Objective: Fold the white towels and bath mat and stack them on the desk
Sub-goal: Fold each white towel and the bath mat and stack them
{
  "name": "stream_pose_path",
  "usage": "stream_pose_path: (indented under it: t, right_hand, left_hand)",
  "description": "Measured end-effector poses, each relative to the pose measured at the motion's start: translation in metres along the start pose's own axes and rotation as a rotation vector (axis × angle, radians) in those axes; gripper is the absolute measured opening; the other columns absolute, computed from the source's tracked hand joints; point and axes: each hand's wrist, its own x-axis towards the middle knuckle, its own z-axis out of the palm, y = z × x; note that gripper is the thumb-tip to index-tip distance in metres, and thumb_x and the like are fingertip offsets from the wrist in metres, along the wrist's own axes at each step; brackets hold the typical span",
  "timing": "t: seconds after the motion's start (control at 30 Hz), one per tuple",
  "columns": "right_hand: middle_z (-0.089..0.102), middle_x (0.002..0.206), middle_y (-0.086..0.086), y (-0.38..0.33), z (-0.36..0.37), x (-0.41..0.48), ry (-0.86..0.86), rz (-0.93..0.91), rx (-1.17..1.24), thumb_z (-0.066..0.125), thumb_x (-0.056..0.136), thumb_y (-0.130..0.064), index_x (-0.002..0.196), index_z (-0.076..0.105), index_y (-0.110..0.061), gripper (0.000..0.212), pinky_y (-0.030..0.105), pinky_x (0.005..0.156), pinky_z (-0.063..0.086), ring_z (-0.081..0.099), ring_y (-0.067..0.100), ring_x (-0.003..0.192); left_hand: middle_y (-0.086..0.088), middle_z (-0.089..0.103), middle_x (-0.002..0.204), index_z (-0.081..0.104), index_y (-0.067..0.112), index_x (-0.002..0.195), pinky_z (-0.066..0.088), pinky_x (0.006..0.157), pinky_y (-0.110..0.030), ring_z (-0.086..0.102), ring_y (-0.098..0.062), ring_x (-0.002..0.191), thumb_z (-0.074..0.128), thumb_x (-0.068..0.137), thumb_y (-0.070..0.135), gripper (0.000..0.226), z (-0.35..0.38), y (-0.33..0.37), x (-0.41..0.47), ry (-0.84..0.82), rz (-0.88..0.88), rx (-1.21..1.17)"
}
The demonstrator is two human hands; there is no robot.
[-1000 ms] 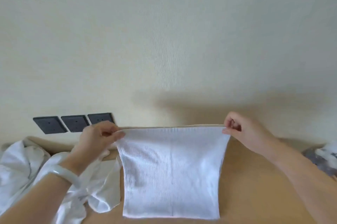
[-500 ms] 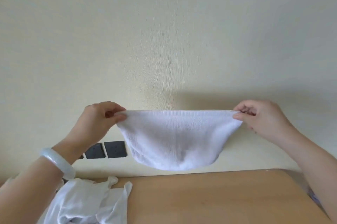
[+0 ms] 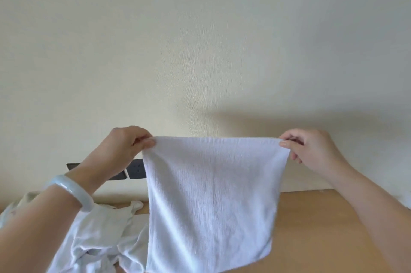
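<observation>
Across the middle and lower centre of the frame, a white towel (image 3: 211, 201) hangs opened out in a single flat sheet, held up by its top edge. At the upper left corner of the cloth the left hand (image 3: 126, 146) pinches the hem between thumb and curled fingers. At the upper right corner the right hand (image 3: 311, 150) pinches it the same way, thumb in front and fingers tucked behind. The top edge runs taut and nearly level between the two hands.

Below them the towel drops in front of the wooden desk (image 3: 322, 228), which fills the lower right of the frame. The towel's lower right corner shows against the desktop, while its lower left runs out of the bottom edge. Whether the cloth touches the desk cannot be told.

At the lower left a crumpled heap of white linen (image 3: 95, 235) lies on the desk, partly hidden behind the towel. A pale bangle (image 3: 71, 190) sits on the left wrist. Dark wall sockets (image 3: 136, 169) show just behind the left hand, on the cream wall (image 3: 200, 50) that fills the whole upper frame.
</observation>
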Motion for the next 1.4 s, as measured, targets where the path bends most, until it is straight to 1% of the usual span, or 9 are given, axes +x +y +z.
stream_pose_path:
  t: [0.13, 0.23, 0.37, 0.57, 0.63, 0.77, 0.97, 1.13, 1.4]
  right_hand:
    - [0.061, 0.05, -0.007, 0.001, 0.008, -0.003, -0.003, -0.003, 0.03, 0.068, 0.087, -0.013, 0.076, 0.068, -0.023, 0.015, 0.02, 0.051, 0.047, 0.053, 0.005, 0.042]
    - [0.059, 0.047, -0.004, 0.003, 0.013, -0.005, -0.022, 0.018, 0.04, 0.068, 0.087, -0.011, 0.076, 0.069, -0.02, 0.014, 0.017, 0.049, 0.045, 0.053, 0.004, 0.041]
    - [0.061, 0.05, 0.002, 0.003, 0.015, -0.009, -0.051, 0.032, 0.059, 0.068, 0.087, -0.01, 0.076, 0.069, -0.018, 0.014, 0.018, 0.049, 0.045, 0.053, 0.006, 0.041]
    - [0.062, 0.053, 0.004, -0.003, 0.008, -0.019, -0.288, 0.072, 0.143, 0.067, 0.087, -0.004, 0.077, 0.068, -0.011, 0.012, 0.025, 0.048, 0.049, 0.055, 0.014, 0.044]
    - [0.062, 0.052, 0.0, -0.005, 0.005, -0.025, -0.34, 0.07, 0.185, 0.067, 0.087, -0.005, 0.08, 0.068, -0.009, 0.008, 0.025, 0.048, 0.047, 0.055, 0.013, 0.045]
    - [0.06, 0.054, -0.001, -0.006, 0.005, -0.027, -0.347, 0.074, 0.24, 0.068, 0.087, -0.005, 0.081, 0.068, -0.008, 0.006, 0.026, 0.048, 0.047, 0.054, 0.013, 0.048]
    - [0.06, 0.06, -0.002, -0.003, 0.02, -0.028, -0.274, 0.058, 0.206, 0.068, 0.086, -0.006, 0.078, 0.066, -0.012, 0.011, 0.022, 0.047, 0.046, 0.053, 0.009, 0.046]
    - [0.061, 0.06, -0.002, 0.0, 0.037, -0.036, -0.402, 0.064, 0.208, 0.069, 0.086, -0.007, 0.077, 0.067, -0.013, 0.011, 0.029, 0.047, 0.047, 0.058, 0.013, 0.05]
    - [0.063, 0.063, -0.002, -0.015, 0.053, -0.048, -0.498, 0.05, 0.3, 0.068, 0.087, -0.008, 0.079, 0.067, -0.013, 0.009, 0.028, 0.05, 0.047, 0.06, 0.014, 0.053]
  left_hand:
    - [0.008, 0.065, 0.077, 0.063, 0.033, 0.077, 0.044, 0.064, -0.015, 0.059, -0.006, 0.072, 0.066, 0.091, 0.02, 0.019, 0.005, -0.006, -0.003, 0.006, 0.033, 0.026]
    - [0.006, 0.064, 0.076, 0.06, 0.04, 0.073, 0.054, 0.061, -0.036, 0.06, -0.012, 0.07, 0.066, 0.091, 0.022, 0.025, 0.008, -0.008, -0.007, -0.017, 0.007, 0.014]
    - [0.006, 0.065, 0.075, 0.058, 0.044, 0.072, 0.052, 0.06, -0.029, 0.057, -0.006, 0.071, 0.066, 0.091, 0.022, 0.03, 0.007, -0.008, -0.013, -0.017, 0.011, 0.022]
    - [0.001, 0.062, 0.055, 0.067, 0.027, 0.081, 0.041, 0.043, -0.012, 0.056, -0.006, 0.047, 0.061, 0.094, 0.016, 0.018, -0.005, -0.007, -0.023, -0.073, -0.119, -0.016]
    - [0.003, 0.064, 0.056, 0.068, 0.023, 0.082, 0.045, 0.048, -0.013, 0.058, -0.007, 0.045, 0.059, 0.095, 0.015, 0.017, -0.013, -0.003, -0.024, -0.076, -0.131, -0.005]
    - [0.0, 0.068, 0.057, 0.067, 0.021, 0.081, 0.053, 0.064, -0.035, 0.064, -0.012, 0.049, 0.058, 0.096, 0.017, 0.018, -0.022, 0.003, -0.02, -0.098, -0.17, -0.022]
    - [-0.007, 0.073, 0.065, 0.065, 0.01, 0.088, 0.046, 0.053, -0.02, 0.072, -0.02, 0.062, 0.055, 0.097, 0.014, 0.014, 0.0, -0.013, -0.021, -0.161, -0.315, -0.179]
    - [-0.013, 0.074, 0.07, 0.065, 0.002, 0.092, 0.055, 0.087, -0.039, 0.073, -0.029, 0.072, 0.057, 0.096, 0.007, 0.01, 0.019, -0.042, -0.033, -0.193, -0.384, -0.314]
    - [-0.01, 0.074, 0.071, 0.066, 0.007, 0.089, 0.052, 0.091, -0.038, 0.073, -0.024, 0.069, 0.058, 0.096, 0.01, 0.011, 0.007, -0.055, -0.042, -0.137, -0.447, -0.281]
